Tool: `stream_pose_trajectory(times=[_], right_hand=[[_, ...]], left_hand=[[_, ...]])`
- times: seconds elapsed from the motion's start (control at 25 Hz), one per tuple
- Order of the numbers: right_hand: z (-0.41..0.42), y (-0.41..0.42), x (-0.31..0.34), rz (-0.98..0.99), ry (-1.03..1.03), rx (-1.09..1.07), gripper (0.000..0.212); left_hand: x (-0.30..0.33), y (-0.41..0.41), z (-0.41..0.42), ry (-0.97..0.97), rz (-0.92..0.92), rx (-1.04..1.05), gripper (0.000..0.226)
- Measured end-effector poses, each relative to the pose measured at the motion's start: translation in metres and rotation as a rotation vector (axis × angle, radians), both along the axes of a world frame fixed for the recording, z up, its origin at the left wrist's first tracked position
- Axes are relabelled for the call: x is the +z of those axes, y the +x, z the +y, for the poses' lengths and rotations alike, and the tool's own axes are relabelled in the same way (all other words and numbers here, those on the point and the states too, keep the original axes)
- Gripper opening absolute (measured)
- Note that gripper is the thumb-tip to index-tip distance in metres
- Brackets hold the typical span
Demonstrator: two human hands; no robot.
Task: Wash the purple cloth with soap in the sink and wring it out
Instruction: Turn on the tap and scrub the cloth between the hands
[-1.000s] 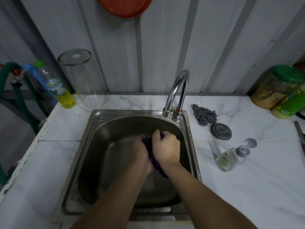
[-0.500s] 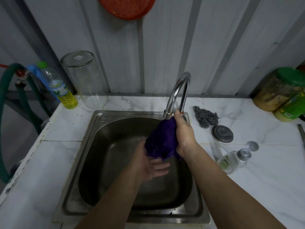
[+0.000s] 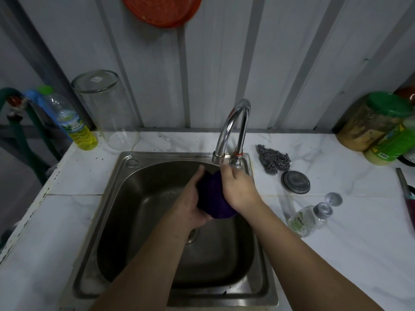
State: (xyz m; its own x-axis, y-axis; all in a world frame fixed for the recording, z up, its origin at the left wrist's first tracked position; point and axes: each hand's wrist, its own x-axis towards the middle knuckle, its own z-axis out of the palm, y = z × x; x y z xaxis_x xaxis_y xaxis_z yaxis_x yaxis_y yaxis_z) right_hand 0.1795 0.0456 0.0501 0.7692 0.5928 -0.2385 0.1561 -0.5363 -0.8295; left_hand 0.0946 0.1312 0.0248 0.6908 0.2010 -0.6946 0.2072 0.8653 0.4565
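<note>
The purple cloth (image 3: pixel 213 198) is bunched into a ball over the steel sink (image 3: pixel 143 232), just below the spout of the chrome tap (image 3: pixel 233 129). My left hand (image 3: pixel 193 203) cups the cloth from the left and below. My right hand (image 3: pixel 238 189) presses on it from the right, its fingers reaching up near the tap's base. Most of the cloth is hidden between both palms. A small clear soap bottle (image 3: pixel 307 221) lies on its side on the counter right of the sink.
A steel scourer (image 3: pixel 274 159) and a round metal lid (image 3: pixel 295 182) sit right of the tap. Green-lidded jars (image 3: pixel 377 122) stand at the back right. A glass jar (image 3: pixel 105 111) and a bottle of yellow liquid (image 3: pixel 74 124) stand at the back left. The drain (image 3: pixel 193 235) shows below my left wrist.
The cloth hung stretched from the spout in my right hand; now it is squeezed into a ball between both hands, and my left hand has risen to cup it.
</note>
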Motion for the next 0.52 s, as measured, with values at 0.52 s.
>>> stream_pose_trajectory(times=[0.52], right_hand=[[0.013,0.09,-0.048,0.014,0.103,-0.381,0.035]], left_hand=[[-0.007,-0.001,0.009,0.101,0.027,-0.026,0.052]])
